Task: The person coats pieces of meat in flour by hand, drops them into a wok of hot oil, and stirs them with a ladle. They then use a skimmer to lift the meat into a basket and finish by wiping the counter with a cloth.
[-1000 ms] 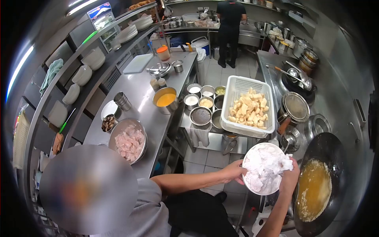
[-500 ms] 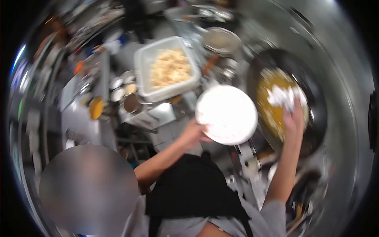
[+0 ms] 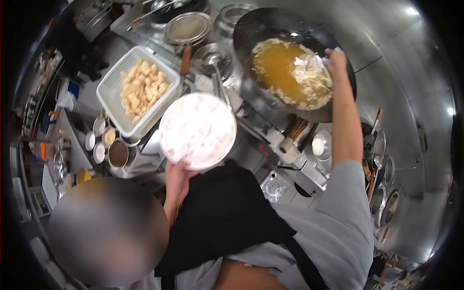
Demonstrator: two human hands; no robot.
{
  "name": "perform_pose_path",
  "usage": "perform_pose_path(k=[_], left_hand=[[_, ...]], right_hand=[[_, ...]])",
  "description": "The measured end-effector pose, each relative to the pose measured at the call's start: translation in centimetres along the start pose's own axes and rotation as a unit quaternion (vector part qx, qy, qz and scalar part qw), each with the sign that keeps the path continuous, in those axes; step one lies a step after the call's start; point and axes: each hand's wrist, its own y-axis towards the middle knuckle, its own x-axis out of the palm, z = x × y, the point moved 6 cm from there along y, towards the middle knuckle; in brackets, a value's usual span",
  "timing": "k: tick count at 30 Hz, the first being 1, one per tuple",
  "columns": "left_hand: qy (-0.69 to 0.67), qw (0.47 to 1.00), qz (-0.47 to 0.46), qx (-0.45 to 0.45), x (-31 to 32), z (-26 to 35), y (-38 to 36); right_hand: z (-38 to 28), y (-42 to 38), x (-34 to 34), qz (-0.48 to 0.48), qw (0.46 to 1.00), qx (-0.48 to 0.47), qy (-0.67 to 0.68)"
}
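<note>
My left hand [image 3: 178, 181] grips the near rim of a round white bowl [image 3: 198, 131] of white-coated pieces, held in front of the black apron. Over the right side of a large dark wok [image 3: 246, 58], my right hand [image 3: 337, 63] is bent inward with its fingers closed; a bit of white shows at the fingertips, too small to name. Yellow oil [image 3: 275, 65] fills the wok, bubbling at its edge. White-coated pieces [image 3: 307, 70] float in it just left of my right hand.
A white plastic tub [image 3: 114, 112] of pale fried pieces stands left of the wok. Between them are a strainer [image 3: 187, 27] and a ladle [image 3: 212, 59]. Small seasoning containers [image 3: 118, 152] sit at the left. A white bowl [image 3: 321, 146] and utensils lie on the near right. A person [image 3: 75, 43] stands at the far left.
White pieces that were in my right hand are now in the oil. My right hand has moved to the wok's right edge. The view has shifted, and the bowl appears further left.
</note>
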Motion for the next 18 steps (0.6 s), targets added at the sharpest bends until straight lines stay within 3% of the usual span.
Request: perform_pose_path(k=[3, 7, 8, 9, 10, 13, 15, 18], left_hand=[[0.026, 0.997, -0.068, 0.017, -0.8, -1.0, 4.6], [0.006, 0.995, -0.095, -0.006, -0.1, -0.3, 8.4], [0.004, 0.996, -0.091, -0.011, -0.5, -0.1, 8.9], [0.022, 0.993, -0.113, -0.004, -0.7, 0.4, 9.2], [0.042, 0.990, -0.138, 0.004, -0.8, 0.8, 9.4], [0.056, 0.985, -0.162, -0.029, -3.2, 1.2, 10.0], [0.073, 0.981, -0.172, -0.046, -4.7, 1.2, 9.1], [0.079, 0.980, -0.177, -0.056, -6.3, 0.5, 7.5]], right_hand=[[-7.8, -7.9, 6.1, -0.033, 0.992, -0.065, 0.098], [-10.2, -26.3, 17.5, -0.157, 0.981, -0.110, -0.011], [-9.1, -29.4, 20.2, -0.243, 0.930, -0.239, -0.137], [-7.4, -33.2, 22.1, -0.215, 0.902, -0.207, -0.311], [-5.2, -36.0, 23.7, -0.219, 0.919, -0.153, -0.291], [-3.1, -43.8, 26.3, -0.130, 0.924, -0.255, -0.256], [-1.3, -47.6, 27.1, -0.147, 0.931, -0.201, -0.268], [-1.0, -51.9, 28.0, -0.188, 0.914, -0.216, -0.286]])
